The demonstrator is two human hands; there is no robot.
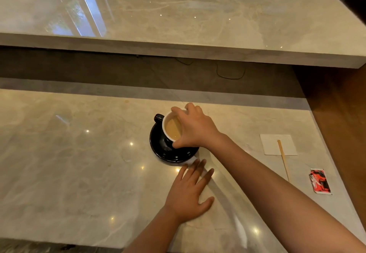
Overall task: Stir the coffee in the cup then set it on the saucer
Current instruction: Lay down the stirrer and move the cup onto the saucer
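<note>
A black cup (166,134) with a white inside holds light brown coffee and is on or just above a black saucer (170,152) in the middle of the marble counter; contact cannot be told. Its handle points far-left. My right hand (195,129) grips the cup's rim from above, fingers on the far side and thumb on the near side. My left hand (189,190) lies flat on the counter, fingers spread, just in front of the saucer and holding nothing. A wooden stir stick (283,159) lies to the right, its far end on a white napkin (278,144).
A torn red and black sachet (320,181) lies near the counter's right edge. A raised marble ledge (178,50) runs across the back, with a dark recess and a thin black cable (230,75) under it. A brown wooden surface borders the right side.
</note>
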